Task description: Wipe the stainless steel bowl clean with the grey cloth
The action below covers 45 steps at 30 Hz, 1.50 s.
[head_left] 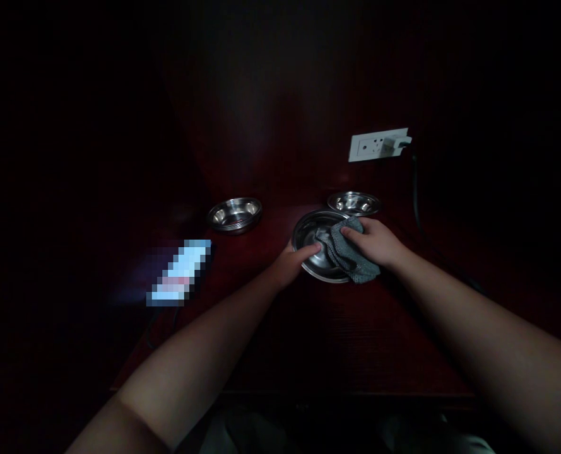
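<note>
A shiny metal bowl is tilted up in front of me, its inside facing my way. My left hand grips its left rim, thumb over the inside and the other fingers hidden behind. In my right hand is a bunched grey-green cloth, pressed against the right side of the bowl and hanging over its rim. Just behind stands a second metal bowl, partly covered by the held bowl and cloth. To the left, what looks like a small stack of metal bowls rests on the dark red table.
A lit, blurred-out phone-like screen stands at the left, a thin cable below it. On the back panel is a white wall socket with a plug; a dark cable runs down from it. The table's front edge lies near my lap. The surroundings are very dark.
</note>
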Motion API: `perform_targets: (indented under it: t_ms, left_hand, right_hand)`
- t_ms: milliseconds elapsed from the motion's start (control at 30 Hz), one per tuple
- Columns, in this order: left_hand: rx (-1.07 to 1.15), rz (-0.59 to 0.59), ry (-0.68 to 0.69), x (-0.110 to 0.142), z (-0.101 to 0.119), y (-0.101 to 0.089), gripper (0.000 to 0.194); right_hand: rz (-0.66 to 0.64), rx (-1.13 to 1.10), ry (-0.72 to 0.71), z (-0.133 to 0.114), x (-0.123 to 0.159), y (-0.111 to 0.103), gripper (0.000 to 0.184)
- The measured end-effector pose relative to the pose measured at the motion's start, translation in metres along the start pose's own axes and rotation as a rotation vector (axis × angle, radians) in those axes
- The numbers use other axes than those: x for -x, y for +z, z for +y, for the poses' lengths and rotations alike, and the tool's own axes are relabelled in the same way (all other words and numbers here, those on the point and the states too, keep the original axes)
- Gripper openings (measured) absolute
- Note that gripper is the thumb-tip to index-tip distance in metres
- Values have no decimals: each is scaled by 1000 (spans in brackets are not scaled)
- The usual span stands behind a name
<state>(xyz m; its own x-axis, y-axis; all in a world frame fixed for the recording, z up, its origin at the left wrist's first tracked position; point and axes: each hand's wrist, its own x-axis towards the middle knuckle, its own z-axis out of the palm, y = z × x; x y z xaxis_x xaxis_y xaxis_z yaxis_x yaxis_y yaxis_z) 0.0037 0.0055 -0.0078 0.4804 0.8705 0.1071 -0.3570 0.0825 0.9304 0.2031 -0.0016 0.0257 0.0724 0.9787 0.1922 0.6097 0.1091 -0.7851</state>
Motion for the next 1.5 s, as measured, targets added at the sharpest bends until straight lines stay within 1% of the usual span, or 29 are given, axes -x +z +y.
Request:
perform_targets:
  t_ms: [133, 333, 600, 833, 1000, 1100, 1200, 1333, 1500]
  left_hand:
    - [4, 3, 14, 0, 0, -1, 47]
    - [5, -3, 10, 0, -1, -1, 59]
    - [25, -7, 8, -1, -1, -1, 56]
    - [7, -4, 3, 0, 0, 1, 49]
    - [5, 4, 0, 0, 0, 2, 54]
    - [7, 16, -3, 0, 0, 1, 51]
    - [-5, 1, 8, -1, -1, -1, 49]
    - [2, -12, 10, -2, -1, -1, 51]
    - [-1, -14, 16, 0, -1, 1, 45]
  right_hand:
    - [1, 2, -19, -1, 1, 0, 24]
    - [-5, 4, -11, 0, -1, 0, 24]
    - [3, 7, -7, -3, 3, -1, 24]
    - [-1, 11, -3, -2, 1, -1, 25]
    - [2, 31, -1, -2, 2, -1, 24]
    - [9, 39, 3, -3, 2, -1, 25]
    - [6, 43, -10, -1, 1, -2, 26]
    - [7, 36, -10, -1, 1, -1, 26]
    - [15, 35, -6, -4, 2, -1, 25]
